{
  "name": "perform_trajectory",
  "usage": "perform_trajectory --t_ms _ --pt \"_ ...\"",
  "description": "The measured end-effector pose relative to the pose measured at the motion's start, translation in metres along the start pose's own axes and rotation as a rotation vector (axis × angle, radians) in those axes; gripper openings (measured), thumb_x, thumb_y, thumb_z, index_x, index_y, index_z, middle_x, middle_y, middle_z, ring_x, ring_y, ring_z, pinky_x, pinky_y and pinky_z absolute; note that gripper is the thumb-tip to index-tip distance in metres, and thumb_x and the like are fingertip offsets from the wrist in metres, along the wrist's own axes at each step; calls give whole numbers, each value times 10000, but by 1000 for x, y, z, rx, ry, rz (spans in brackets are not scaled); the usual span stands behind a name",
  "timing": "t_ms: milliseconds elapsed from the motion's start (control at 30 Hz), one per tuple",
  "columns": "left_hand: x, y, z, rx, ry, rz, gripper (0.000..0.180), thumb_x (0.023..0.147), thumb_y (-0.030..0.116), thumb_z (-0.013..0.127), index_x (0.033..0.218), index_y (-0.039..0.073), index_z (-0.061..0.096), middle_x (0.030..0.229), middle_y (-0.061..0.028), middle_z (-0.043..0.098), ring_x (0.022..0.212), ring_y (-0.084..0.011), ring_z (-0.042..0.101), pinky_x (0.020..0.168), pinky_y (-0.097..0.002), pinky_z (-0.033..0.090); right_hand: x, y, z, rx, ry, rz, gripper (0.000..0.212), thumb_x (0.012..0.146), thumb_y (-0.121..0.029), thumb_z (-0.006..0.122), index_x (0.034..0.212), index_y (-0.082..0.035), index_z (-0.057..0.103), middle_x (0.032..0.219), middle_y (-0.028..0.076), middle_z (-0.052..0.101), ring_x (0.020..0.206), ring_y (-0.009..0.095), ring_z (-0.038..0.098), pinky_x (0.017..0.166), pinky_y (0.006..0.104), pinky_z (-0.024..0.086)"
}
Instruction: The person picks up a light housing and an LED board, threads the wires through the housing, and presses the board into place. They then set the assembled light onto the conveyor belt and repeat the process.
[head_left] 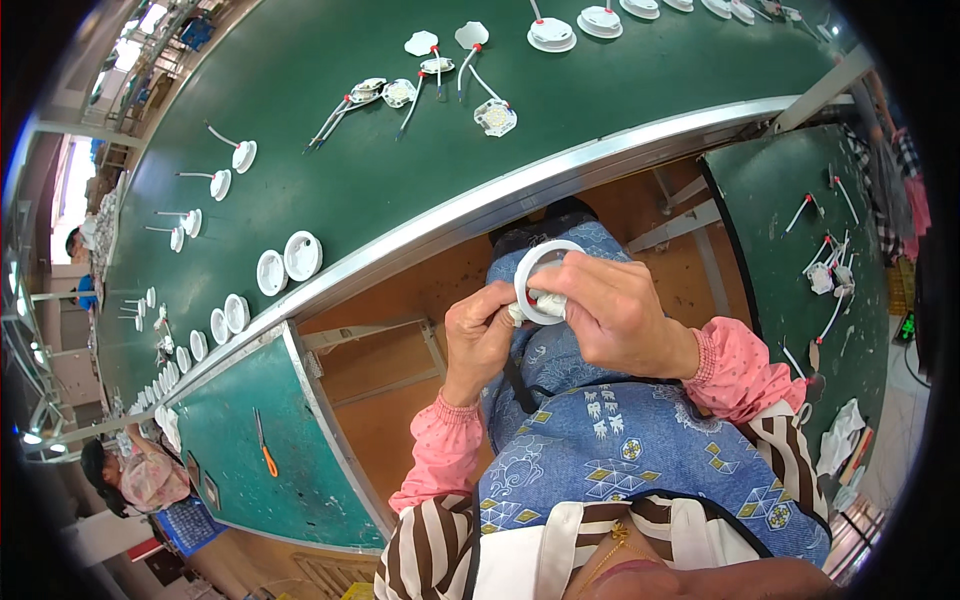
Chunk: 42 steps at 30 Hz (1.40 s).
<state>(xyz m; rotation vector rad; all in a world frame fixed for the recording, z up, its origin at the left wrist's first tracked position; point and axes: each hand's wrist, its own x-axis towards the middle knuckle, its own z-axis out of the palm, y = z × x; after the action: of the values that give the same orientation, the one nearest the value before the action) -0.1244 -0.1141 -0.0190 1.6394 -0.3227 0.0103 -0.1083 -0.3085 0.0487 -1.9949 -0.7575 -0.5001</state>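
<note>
Above my lap I hold a white round lamp housing (527, 266), shaped like a shallow ring-rimmed cup, tilted with its open side up. My left hand (480, 335) pinches its left edge between thumb and fingers. My right hand (612, 308) is closed over its right side, with fingertips reaching into the opening. White material (548, 303) shows at the fingertips inside the ring; whether it is finger covering or a part, I cannot tell. A small bit of red is visible there too. The inside of the housing is mostly hidden by my fingers.
Across the green conveyor (400, 190) lie octagonal LED boards with wires (494, 117) and rows of white housings (303, 256). An orange-handled screwdriver-like tool (268, 458) lies on the left side table (310, 500). More wired parts (822, 278) are on the right table. A co-worker (140, 470) sits at far left.
</note>
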Motion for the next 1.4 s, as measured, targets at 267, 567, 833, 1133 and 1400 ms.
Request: perform_trajectory --t_ms 267,567,833,1133,1400 --pt "2 1 -4 -212 -5 -96 124 974 86 657 998 -22 715 825 -42 671 666 -79 571 568 -225 439 15 -10 -26 -120 -241 35 842 619 -91 835 1405 -160 542 1251 125 506 1175 348 477 888 495 419" --pt "14 5 -23 -172 -352 -301 123 907 71 671 960 -14 742 780 -35 705 667 -99 612 596 -260 476 7 7 -25 45 -422 5 676 638 -59 826 1267 -75 577 1260 159 543 1149 379 566 964 461 466" --pt "-5 26 -19 -341 -293 -464 169 915 94 676 964 -63 717 791 -63 694 696 -124 631 612 -247 475 -4 20 -15 363 -388 4 573 659 -69 801 1188 -48 584 1202 145 539 1096 374 580 916 452 499" --pt "-5 40 3 -333 -176 -449 158 927 72 636 992 -63 687 819 -42 677 683 -87 611 610 -228 470 -13 21 -6 297 -402 134 500 724 -138 798 1151 -37 558 1088 164 543 973 395 604 815 479 504" --pt "-9 25 -8 -160 -260 -428 118 892 1 633 968 -56 703 781 -27 672 680 -75 600 604 -213 444 -23 26 -1 373 -319 187 379 766 -197 799 1015 -40 560 986 144 583 837 389 631 693 457 510"
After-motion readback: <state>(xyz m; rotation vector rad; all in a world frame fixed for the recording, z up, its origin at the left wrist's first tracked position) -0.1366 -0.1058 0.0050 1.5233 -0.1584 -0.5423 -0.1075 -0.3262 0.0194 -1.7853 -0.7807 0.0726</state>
